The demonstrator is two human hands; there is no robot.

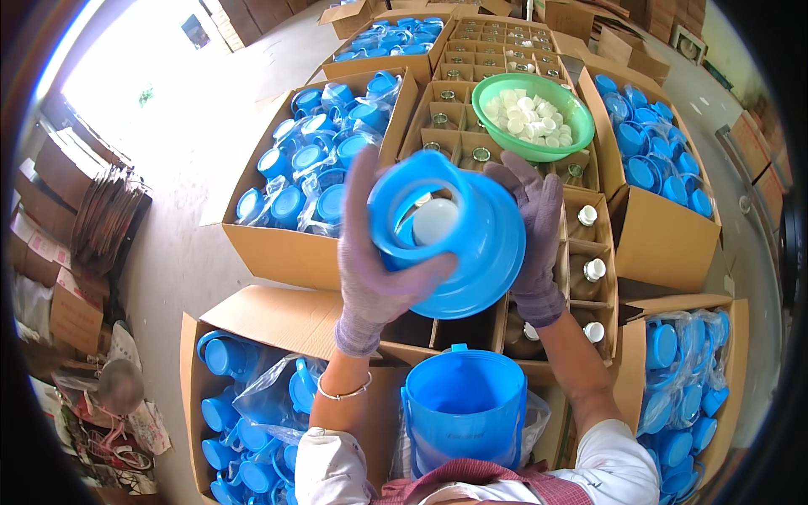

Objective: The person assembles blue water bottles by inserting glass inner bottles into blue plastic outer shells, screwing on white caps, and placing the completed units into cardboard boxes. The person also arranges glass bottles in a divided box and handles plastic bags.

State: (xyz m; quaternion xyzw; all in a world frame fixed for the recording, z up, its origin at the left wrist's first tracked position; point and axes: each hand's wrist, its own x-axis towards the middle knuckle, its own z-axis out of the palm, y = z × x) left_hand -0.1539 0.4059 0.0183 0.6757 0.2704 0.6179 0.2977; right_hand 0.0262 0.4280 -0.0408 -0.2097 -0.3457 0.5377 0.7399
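Observation:
My left hand (379, 252), in a purple-grey knit glove, wraps round the collar of a round blue plastic piece (488, 244) with a wide flange. My gloved right hand (537, 227) grips the flange from the other side. The piece is tilted and blurred by motion. Through its opening a white round part (435, 220) shows; whether it is fixed inside cannot be made out. Below, close to my body, a blue plastic bucket (463, 412) stands upright with its top uncovered.
A green bowl (581, 135) of white caps rests on a divided carton (606, 316) of glass bottles, several with white caps. Cartons of blue jugs stand at left (278, 252), right (665, 244), lower left (189, 362) and lower right (741, 362). Flattened cardboard (109, 219) leans at far left.

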